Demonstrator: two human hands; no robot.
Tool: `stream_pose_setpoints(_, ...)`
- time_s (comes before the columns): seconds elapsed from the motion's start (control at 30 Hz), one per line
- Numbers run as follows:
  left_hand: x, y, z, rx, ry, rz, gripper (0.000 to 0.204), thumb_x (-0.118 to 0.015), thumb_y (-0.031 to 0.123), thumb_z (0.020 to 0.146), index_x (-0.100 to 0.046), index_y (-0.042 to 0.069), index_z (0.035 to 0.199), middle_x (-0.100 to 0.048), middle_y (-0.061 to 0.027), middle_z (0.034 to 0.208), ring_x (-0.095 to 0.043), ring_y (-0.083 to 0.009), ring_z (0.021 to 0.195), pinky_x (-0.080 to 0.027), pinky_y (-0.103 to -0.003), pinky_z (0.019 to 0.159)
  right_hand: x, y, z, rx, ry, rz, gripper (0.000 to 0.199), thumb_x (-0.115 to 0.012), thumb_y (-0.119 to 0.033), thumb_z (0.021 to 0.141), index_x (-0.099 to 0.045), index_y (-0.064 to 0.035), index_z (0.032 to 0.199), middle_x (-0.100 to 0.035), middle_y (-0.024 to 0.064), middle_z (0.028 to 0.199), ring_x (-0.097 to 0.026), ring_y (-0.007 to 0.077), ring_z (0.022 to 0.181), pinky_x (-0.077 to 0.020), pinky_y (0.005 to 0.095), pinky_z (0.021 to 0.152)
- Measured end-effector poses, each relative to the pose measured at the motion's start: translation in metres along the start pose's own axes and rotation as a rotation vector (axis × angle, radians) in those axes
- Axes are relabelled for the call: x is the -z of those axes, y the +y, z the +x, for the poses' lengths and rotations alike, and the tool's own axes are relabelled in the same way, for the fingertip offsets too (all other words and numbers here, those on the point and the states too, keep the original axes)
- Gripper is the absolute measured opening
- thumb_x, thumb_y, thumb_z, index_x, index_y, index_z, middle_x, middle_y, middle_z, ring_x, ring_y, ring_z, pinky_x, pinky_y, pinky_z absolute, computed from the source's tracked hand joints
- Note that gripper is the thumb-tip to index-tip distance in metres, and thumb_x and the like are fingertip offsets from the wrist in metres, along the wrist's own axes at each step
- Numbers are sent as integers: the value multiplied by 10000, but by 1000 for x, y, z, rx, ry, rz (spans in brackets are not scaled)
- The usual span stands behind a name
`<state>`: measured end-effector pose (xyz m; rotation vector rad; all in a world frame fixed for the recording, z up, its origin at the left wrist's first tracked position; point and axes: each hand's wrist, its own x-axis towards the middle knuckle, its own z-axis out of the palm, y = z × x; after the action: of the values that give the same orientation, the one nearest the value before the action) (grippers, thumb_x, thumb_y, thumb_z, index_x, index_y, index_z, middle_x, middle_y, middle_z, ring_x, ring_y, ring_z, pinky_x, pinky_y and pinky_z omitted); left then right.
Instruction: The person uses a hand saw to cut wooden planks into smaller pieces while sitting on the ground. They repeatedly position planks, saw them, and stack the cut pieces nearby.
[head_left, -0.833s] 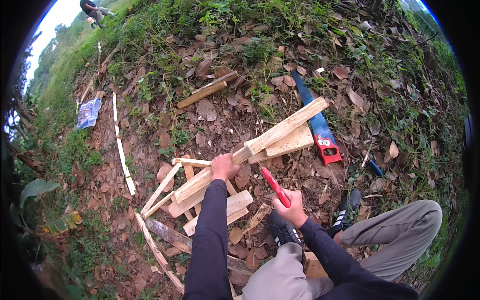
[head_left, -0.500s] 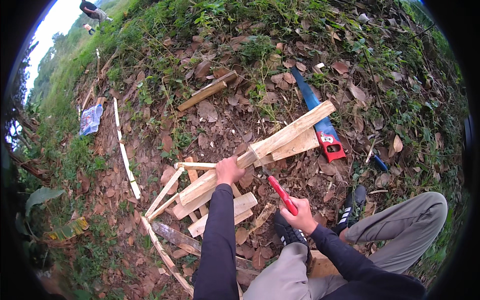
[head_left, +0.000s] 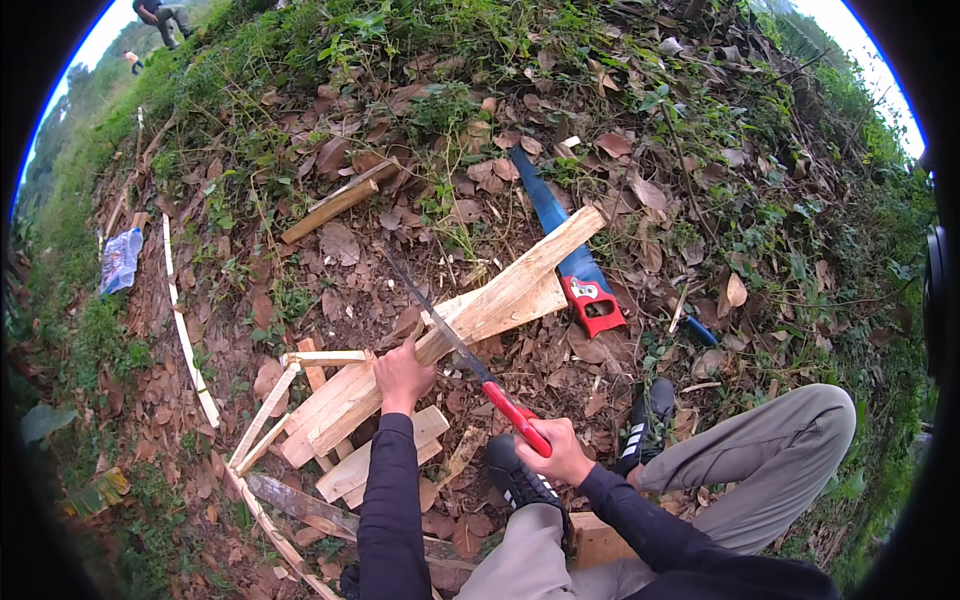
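My left hand [head_left: 402,376] presses down on a long pale wooden plank [head_left: 500,296] that lies slanted over a pile of wood pieces on leafy ground. My right hand [head_left: 556,452] grips the red handle of a narrow hand saw [head_left: 462,349]. Its dark blade crosses the plank just right of my left hand and points up-left. A second saw [head_left: 570,260] with a blue blade and red handle lies on the ground under the plank's far end. My black shoes [head_left: 648,420] rest beside the wood.
Short offcuts and thin strips [head_left: 345,470] lie around the pile, and a long thin strip [head_left: 185,340] runs along the left. A separate wood block [head_left: 330,208] sits farther up. A blue-white bag [head_left: 120,258] lies at the left. A person [head_left: 160,15] stands far off.
The saw has been brought onto the plank, its blade now across the wood beside my left hand. Before, my right hand held it lower, off the plank.
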<state>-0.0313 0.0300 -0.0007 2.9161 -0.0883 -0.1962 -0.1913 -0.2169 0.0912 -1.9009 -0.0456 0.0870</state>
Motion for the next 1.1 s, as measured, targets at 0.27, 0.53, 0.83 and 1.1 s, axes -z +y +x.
stream_pose_setpoints(0.27,-1,5,-1,-6,24,22,282,-731,234,671,-650,50,869,-714,-185,758,-717,-373,729,-568,-469,677,3,-55,0,-209,119,20,182,-715,-144,846,-625,-16,752,-474,107,538,-479,219,432,-398,341,475)
stream_pose_setpoints(0.53,-8,-14,16,61,29,-24,260,-702,238,685,-671,58,870,-717,-217,808,-702,-419,801,-539,-523,779,106,-62,-20,-320,202,920,285,-578,-44,829,-443,-59,579,-375,-8,462,-326,95,378,-288,308,413)
stream_pose_setpoints(0.83,-2,-5,19,69,24,26,297,-710,255,674,-686,59,896,-726,-204,814,-718,-388,790,-561,-481,751,177,-24,14,-254,379,1133,293,-483,-133,860,-348,-174,603,-277,-39,449,-255,121,352,-291,308,420)
stream_pose_setpoints(1.1,-9,-12,17,112,45,-22,264,-717,259,675,-681,68,853,-722,-212,807,-705,-418,822,-527,-519,801,180,-16,45,-137,432,811,295,-510,-37,852,-371,-144,616,-331,-36,458,-307,105,347,-298,299,404)
